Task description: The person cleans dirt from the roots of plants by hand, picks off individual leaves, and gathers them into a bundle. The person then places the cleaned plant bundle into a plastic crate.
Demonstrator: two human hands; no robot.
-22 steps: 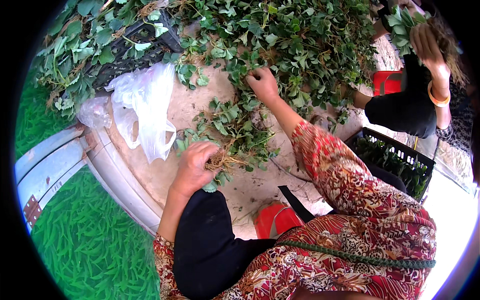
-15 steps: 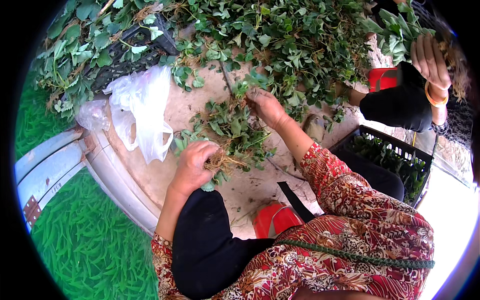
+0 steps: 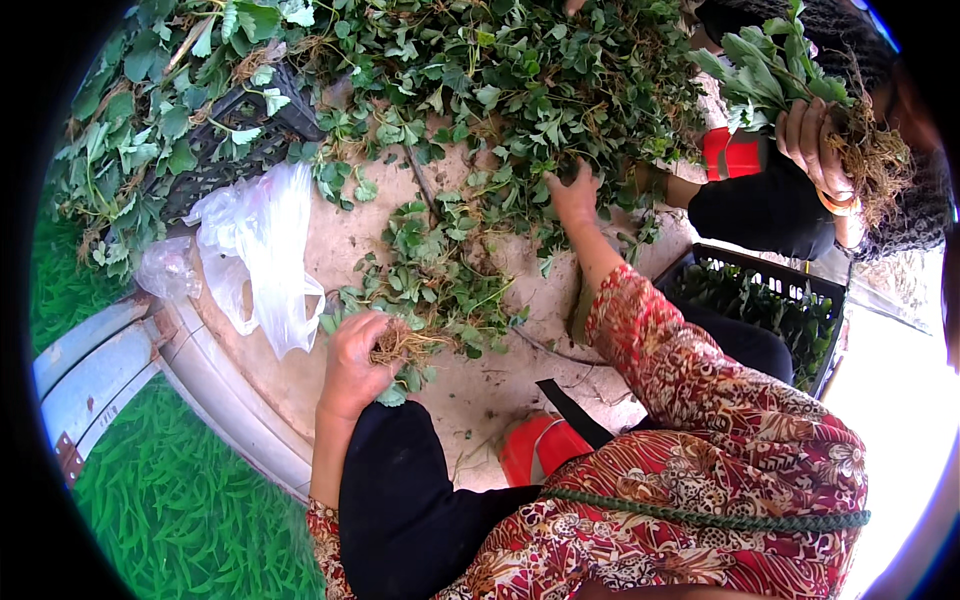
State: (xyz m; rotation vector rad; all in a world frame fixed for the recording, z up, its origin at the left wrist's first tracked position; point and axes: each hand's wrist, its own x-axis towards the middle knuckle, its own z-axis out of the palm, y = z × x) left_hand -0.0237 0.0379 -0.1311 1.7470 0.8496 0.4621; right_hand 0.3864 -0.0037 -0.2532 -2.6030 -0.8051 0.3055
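Note:
My left hand (image 3: pixel 355 362), above my left knee, is closed round a bunch of bare-root seedlings, which look like strawberry plants. Their brown roots (image 3: pixel 405 345) stick out to the right of the fist, and a few green leaves (image 3: pixel 395 393) show below it. My right hand (image 3: pixel 575 195) reaches forward to the near edge of a big heap of loose seedlings (image 3: pixel 560 90). Its thumb and fingers are spread, with nothing visible between them; some fingertips are partly lost against the leaves. A smaller pile of seedlings (image 3: pixel 430 265) lies on the ground between my hands.
White plastic bags (image 3: pixel 265 250) lie at left, near a black crate (image 3: pixel 225 140) under leaves. A curved metal frame (image 3: pixel 215 400) borders green patterned ground (image 3: pixel 190 490). At right, a co-worker's hand (image 3: pixel 815 150) holds a rooted bunch above a black crate of plants (image 3: pixel 760 300).
My right hand has moved right and slightly forward from the small pile to the big heap, its fingers now spread. My left hand still grips its bunch. The whole view has shifted a little.

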